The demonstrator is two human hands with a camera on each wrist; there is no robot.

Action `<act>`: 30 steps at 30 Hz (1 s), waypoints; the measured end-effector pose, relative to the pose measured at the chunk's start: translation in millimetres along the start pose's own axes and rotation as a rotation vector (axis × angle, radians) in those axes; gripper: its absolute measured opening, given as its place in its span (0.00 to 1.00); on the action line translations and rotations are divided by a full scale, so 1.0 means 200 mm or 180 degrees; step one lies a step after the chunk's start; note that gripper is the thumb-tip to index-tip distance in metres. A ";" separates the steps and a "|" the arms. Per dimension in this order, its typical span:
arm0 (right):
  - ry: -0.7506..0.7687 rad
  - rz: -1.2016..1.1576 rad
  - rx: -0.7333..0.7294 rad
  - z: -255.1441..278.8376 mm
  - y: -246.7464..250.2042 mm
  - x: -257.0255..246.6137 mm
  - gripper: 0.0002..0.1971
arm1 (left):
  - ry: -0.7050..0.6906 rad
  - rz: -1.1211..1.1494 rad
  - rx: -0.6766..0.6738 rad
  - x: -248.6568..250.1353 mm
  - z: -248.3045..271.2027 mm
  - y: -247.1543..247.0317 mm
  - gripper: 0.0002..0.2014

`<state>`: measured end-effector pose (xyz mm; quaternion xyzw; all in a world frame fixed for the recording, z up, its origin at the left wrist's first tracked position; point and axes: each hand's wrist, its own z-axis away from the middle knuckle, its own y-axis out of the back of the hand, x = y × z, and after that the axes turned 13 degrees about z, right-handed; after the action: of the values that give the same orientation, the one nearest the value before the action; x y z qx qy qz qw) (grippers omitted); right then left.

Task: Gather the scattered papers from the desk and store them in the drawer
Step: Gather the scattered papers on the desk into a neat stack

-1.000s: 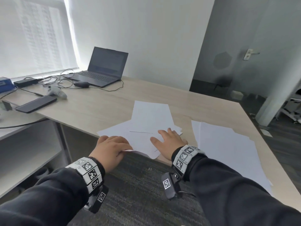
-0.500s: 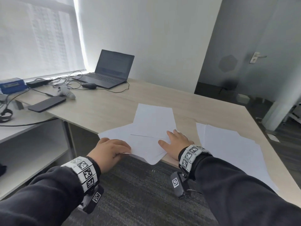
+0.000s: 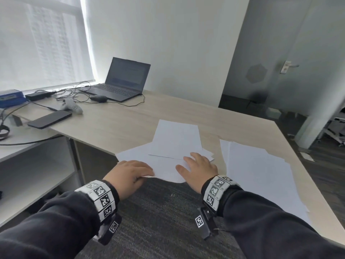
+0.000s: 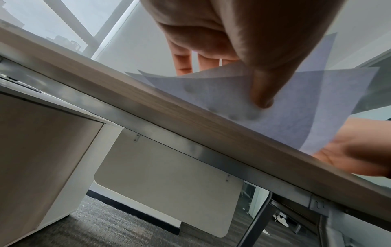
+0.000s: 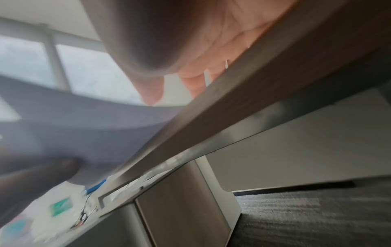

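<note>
Several white sheets lie overlapped at the desk's near edge, some hanging over it. My left hand pinches the overhanging sheets, with the thumb beneath and the fingers on top. My right hand lies flat on the same sheets with fingers spread, its palm over the desk edge. A second spread of white papers lies to the right of my right hand along the desk. I cannot make out a drawer in any view.
A laptop, mouse, cables, a white controller and a dark phone sit at the desk's far left. A white side shelf stands lower left, a white cabinet under the desk. Grey carpet lies below.
Both hands keep their places on the near sheets. Only the head view has shifted a little, bringing the desk closer.
</note>
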<state>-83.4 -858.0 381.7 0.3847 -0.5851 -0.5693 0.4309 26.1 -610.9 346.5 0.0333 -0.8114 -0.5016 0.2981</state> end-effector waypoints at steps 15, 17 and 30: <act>0.0066 0.0202 0.0306 0.06 -0.01 0.04 0.29 | 0.0227 -0.0001 0.0199 -0.02 0.04 0.05 0.17; 0.0101 0.0230 0.0306 0.07 -0.01 0.04 0.25 | 0.0252 0.0009 0.0175 0.00 0.05 0.05 0.19; 0.0482 -0.0514 0.0613 0.14 -0.04 0.07 0.16 | 0.0153 0.0035 0.0192 0.00 0.07 0.06 0.17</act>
<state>-114.6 -862.8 375.2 0.5119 -0.5700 -0.5126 0.3876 22.1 -593.8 350.7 0.0499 -0.8189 -0.4744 0.3191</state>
